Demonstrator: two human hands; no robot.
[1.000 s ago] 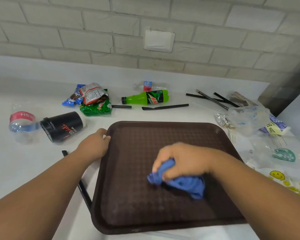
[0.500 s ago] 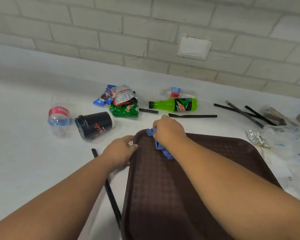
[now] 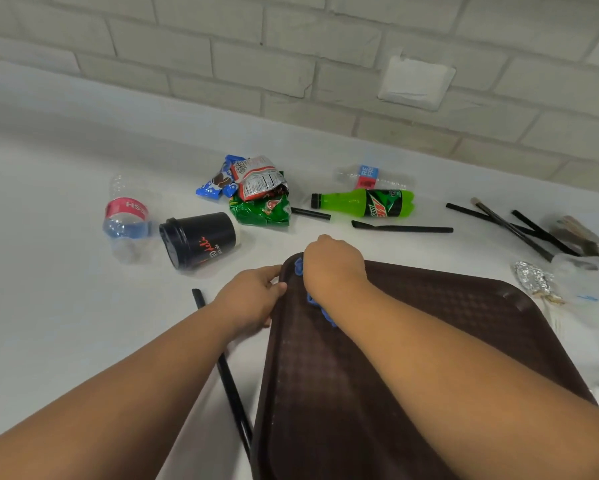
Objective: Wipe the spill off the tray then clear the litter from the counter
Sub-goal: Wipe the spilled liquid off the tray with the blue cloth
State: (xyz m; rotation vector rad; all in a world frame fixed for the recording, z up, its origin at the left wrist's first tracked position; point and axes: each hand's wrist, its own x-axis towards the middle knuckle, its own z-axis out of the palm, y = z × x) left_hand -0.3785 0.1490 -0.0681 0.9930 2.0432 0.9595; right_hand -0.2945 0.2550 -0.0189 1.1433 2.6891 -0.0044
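Observation:
A dark brown tray (image 3: 464, 323) lies on the white counter (image 3: 49, 323) in front of me. My right hand (image 3: 332, 265) presses a crumpled blue cloth (image 3: 317, 306) onto the tray's far left corner; most of the cloth is hidden under the hand and forearm. My left hand (image 3: 248, 299) grips the tray's left rim just beside it. Litter lies beyond: a black paper cup (image 3: 201, 239) on its side, a crushed clear bottle (image 3: 126, 216), snack wrappers (image 3: 256, 192) and a green soda bottle (image 3: 367, 202).
Black straws lie left of the tray (image 3: 229, 375), behind it (image 3: 402, 228) and at the far right (image 3: 512, 226). A foil scrap (image 3: 533, 280) and clear plastic bags (image 3: 585, 275) crowd the right side. A brick wall (image 3: 291, 64) backs the counter.
My right hand swept the cloth from the tray's middle to its far left corner a second ago and stays there now. The view has swung left. My left hand keeps its hold on the rim.

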